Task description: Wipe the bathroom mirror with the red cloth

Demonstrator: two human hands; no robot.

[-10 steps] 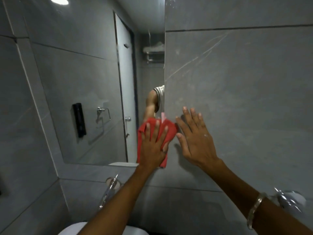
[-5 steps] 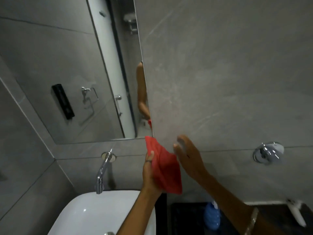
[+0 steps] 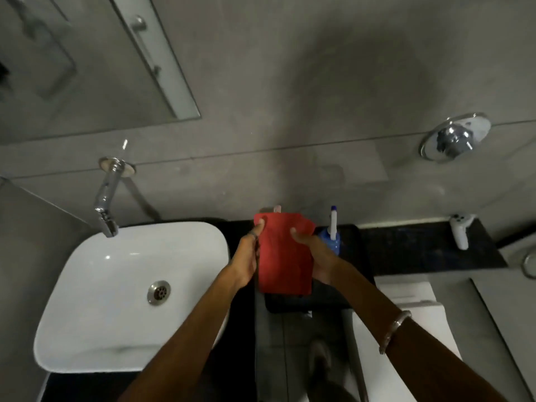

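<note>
The red cloth (image 3: 282,256) hangs flat between both hands, low over the black counter to the right of the basin. My left hand (image 3: 248,258) pinches its left edge near the top. My right hand (image 3: 311,256) grips its right edge, thumb over the front. Only the lower right corner of the bathroom mirror (image 3: 95,59) shows, at the upper left, well above and left of the cloth. Neither hand touches the mirror.
A white basin (image 3: 116,291) with a chrome wall tap (image 3: 108,198) sits at the left. A blue spray bottle (image 3: 332,236) stands just behind my right hand on the black counter (image 3: 420,248). A chrome wall valve (image 3: 455,137) and a white controller (image 3: 459,230) are at the right.
The cloth has come off the mirror and down to counter height. My right hand has left the wall and taken the cloth's right edge. The view has tilted down toward the basin.
</note>
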